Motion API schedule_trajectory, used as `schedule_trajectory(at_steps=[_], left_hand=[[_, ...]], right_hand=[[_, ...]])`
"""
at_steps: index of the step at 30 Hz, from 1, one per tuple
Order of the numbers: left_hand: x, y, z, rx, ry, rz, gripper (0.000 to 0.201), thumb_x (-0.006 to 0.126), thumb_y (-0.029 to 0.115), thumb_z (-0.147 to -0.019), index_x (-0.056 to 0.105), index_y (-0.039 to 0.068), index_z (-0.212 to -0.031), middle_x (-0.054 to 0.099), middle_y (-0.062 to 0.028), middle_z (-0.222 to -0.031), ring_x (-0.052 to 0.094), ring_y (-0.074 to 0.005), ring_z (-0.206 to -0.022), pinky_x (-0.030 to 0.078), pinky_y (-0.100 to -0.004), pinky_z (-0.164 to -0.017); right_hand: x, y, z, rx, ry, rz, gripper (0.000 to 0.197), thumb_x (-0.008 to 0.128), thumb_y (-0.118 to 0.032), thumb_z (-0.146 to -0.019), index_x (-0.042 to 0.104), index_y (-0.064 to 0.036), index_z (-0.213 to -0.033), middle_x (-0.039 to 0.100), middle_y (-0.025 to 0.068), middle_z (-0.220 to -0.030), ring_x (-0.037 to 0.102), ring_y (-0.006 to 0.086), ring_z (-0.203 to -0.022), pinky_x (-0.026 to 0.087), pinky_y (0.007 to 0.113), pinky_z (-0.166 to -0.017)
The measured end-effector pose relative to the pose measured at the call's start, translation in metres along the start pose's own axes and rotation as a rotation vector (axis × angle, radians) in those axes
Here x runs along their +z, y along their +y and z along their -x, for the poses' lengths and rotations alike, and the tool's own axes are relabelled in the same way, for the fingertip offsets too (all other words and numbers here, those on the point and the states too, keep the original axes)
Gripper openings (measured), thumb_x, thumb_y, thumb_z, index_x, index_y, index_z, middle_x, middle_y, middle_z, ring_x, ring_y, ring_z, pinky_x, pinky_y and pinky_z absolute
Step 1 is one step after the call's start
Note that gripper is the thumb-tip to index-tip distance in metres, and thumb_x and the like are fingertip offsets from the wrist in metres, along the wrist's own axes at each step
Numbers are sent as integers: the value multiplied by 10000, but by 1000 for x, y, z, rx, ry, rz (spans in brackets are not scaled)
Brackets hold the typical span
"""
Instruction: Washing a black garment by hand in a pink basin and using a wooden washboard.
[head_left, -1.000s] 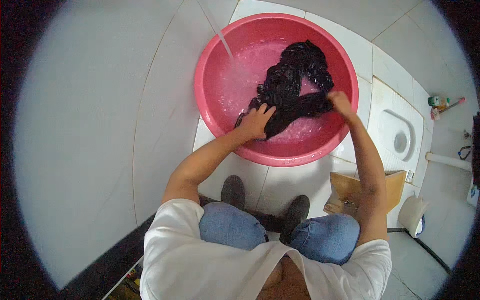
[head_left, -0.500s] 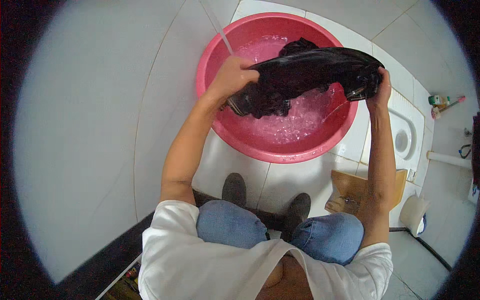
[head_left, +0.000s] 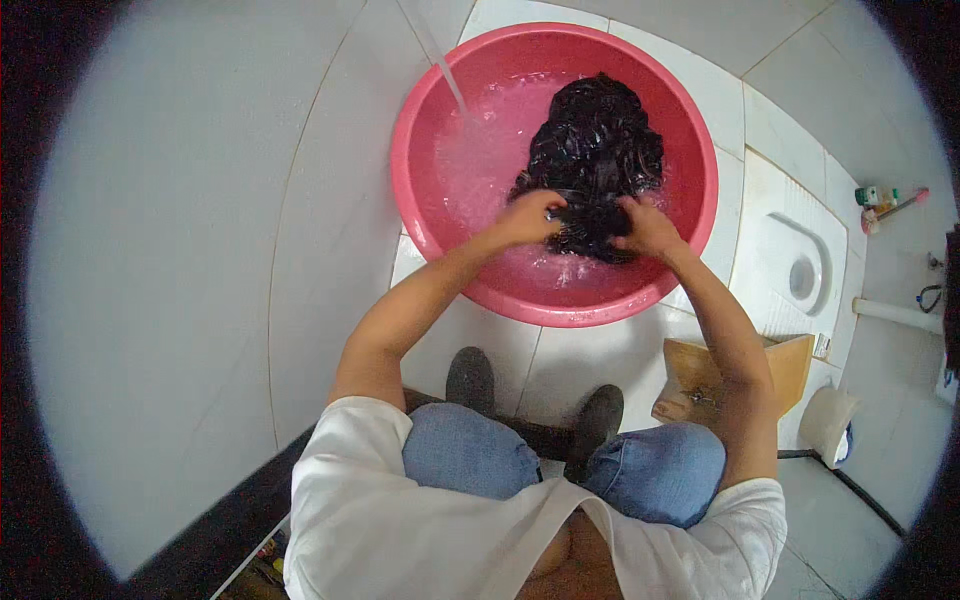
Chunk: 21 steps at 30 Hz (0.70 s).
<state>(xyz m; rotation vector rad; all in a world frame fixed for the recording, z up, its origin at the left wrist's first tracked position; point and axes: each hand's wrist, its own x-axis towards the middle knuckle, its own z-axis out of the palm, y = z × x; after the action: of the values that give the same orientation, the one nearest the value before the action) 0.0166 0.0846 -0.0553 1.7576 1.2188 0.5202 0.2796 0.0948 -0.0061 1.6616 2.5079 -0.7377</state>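
Note:
A wet, dark piece of clothing point(head_left: 597, 140) lies bunched in a big pink basin point(head_left: 403, 180), partly under foamy water point(head_left: 480, 140). Its exact kind is not clear from the folds. On its near left edge my left hand point(head_left: 533, 218) has its fingers curled into the cloth. My right hand point(head_left: 650, 230) grips the near right edge, with some fingertips hidden in the dark folds. Both hands are low inside the basin, close to the water. From above, a thin stream of water point(head_left: 447, 80) runs into the basin's left side.
Right of the basin is a white squat toilet point(head_left: 800, 275). A wooden stool or board piece point(head_left: 790, 375) stands by my right forearm, near a white bucket point(head_left: 828, 425). A brush with a pink handle point(head_left: 905, 207) lies at the far right wall. My dark shoes point(head_left: 470, 380) are below the basin.
The dark clothing was stretched out above the basin between both hands; now it is down in the water, bunched. My hands have moved lower and closer together.

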Motion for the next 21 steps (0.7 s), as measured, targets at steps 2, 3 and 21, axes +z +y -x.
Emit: schedule_trajectory(at_steps=[2,3,21], left_hand=[[12,1,6,180,-65,-311,525,699,133,-702,570,44,-1203,567,-157,-1182,570,-303,-1069,490,-411,-882],[15,7,8,182,-67,-308,525,699,133,-702,570,44,-1203,567,-157,-1182,570,-303,-1069,490,-411,-882],[22,17,21,-54,-213,-585,650,745,428,-689,546,1,-1138,559,-230,-1150,531,-423,-1049,445,-493,-907]], right_hand=[[8,8,-10,77,-173,44,722,791,-248,-642,463,-75,-1263,536,243,-1163,549,432,-1083,470,458,-920],[19,18,-12,32,-187,66,726,787,-243,-645,452,-77,-1268,535,245,-1167,555,430,-1078,473,464,-915],[75,-17,-25,-65,-245,87,639,756,-215,-705,425,16,-1201,573,278,-1037,569,459,-1008,480,474,-871]])
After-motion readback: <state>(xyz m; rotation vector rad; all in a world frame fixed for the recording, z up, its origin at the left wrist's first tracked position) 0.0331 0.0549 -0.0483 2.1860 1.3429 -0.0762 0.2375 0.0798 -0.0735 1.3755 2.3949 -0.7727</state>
